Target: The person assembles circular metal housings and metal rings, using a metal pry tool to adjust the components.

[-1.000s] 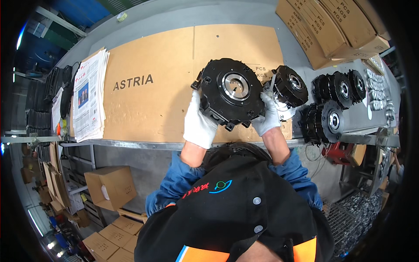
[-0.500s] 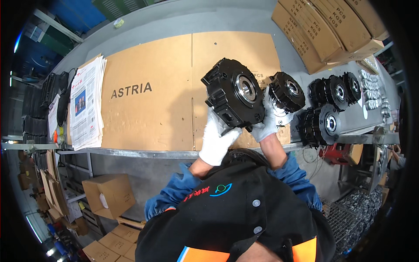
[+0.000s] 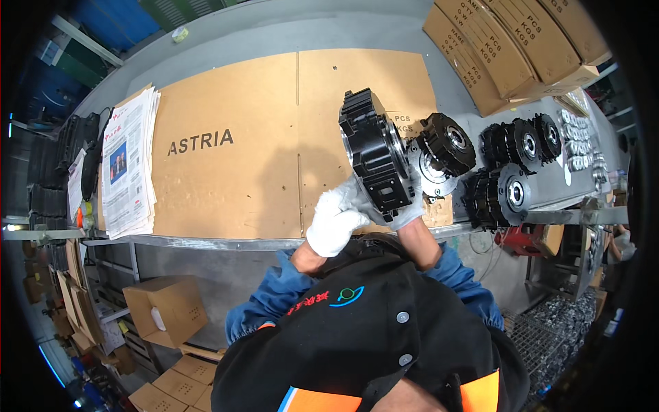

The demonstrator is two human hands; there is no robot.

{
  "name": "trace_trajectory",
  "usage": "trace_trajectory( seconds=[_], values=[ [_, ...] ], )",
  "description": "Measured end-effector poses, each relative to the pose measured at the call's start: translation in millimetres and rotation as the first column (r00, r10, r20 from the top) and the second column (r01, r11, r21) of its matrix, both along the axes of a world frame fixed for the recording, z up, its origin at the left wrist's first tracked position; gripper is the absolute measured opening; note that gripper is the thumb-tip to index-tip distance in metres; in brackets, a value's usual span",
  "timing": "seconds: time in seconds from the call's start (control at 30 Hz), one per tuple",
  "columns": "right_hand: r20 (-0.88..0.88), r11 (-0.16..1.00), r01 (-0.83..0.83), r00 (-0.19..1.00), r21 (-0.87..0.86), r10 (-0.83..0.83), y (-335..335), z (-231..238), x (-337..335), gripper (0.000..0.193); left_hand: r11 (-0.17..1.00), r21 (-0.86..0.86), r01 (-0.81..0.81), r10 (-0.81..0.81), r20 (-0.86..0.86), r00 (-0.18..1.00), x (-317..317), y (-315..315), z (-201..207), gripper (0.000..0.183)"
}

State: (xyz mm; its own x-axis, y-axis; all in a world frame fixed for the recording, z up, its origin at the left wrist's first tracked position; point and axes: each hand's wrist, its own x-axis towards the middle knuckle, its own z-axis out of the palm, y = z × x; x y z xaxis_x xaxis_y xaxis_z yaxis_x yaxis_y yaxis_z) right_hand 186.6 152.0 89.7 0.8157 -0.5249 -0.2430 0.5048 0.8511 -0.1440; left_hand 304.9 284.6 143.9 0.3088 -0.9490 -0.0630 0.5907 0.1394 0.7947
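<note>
With fingers bent on both hands, left to right: past newspapers (image 3: 130,165) and cardboard (image 3: 220,185), at the left hand (image 3: 335,223), curled by the lower end of a black part (image 3: 374,151), too hidden to tell whether gripping; then the part, raised on edge over the cardboard; at the right hand (image 3: 413,204), apparently closed on its far side, partly out of sight. Farther right on the surface (image 3: 357,29), a silver disc (image 3: 432,177), a second part (image 3: 449,142), then other parts (image 3: 511,194). Apparently at a handling-and-checking step; for the next move, likely calling for a firm two-handed hold, clear of the second part.
</note>
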Motion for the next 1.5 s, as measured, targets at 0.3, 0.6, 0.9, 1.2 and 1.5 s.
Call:
trace_trajectory(
  seconds=[0.3, 0.6, 0.9, 1.2, 1.5],
  values=[
    [-0.090, 0.998, -0.051, 0.994, 0.030, 0.054, 0, -11, -1, 0.047, 1.000, 0.013, -0.016, 0.018, -0.138, 0.990, -3, -1, 8, 0.069],
    [0.060, 0.996, -0.077, 0.995, 0.044, 0.075, 3, -8, 2, 0.050, 1.000, 0.030, -0.007, 0.004, 0.116, 0.993, -2, 5, -3, 0.064],
    [0.109, 0.999, 0.037, 0.993, 0.003, -0.037, -11, -5, -3, 0.051, 0.999, 0.020, 0.031, -0.032, 0.065, 0.997, 4, 9, 18, 0.058],
    [-0.022, 0.975, 0.177, 0.983, -0.132, -0.182, -35, 11, -5, 0.041, 0.972, -0.180, -0.152, 0.184, 0.176, 0.967, 9, 7, 7, 0.049],
    [-0.491, 0.972, 0.230, 0.842, -0.045, -0.222, -46, 35, 11, 0.019, 0.967, -0.076, -0.244, 0.181, -0.473, 0.862, 28, -18, 3, 0.062]
  ],
)
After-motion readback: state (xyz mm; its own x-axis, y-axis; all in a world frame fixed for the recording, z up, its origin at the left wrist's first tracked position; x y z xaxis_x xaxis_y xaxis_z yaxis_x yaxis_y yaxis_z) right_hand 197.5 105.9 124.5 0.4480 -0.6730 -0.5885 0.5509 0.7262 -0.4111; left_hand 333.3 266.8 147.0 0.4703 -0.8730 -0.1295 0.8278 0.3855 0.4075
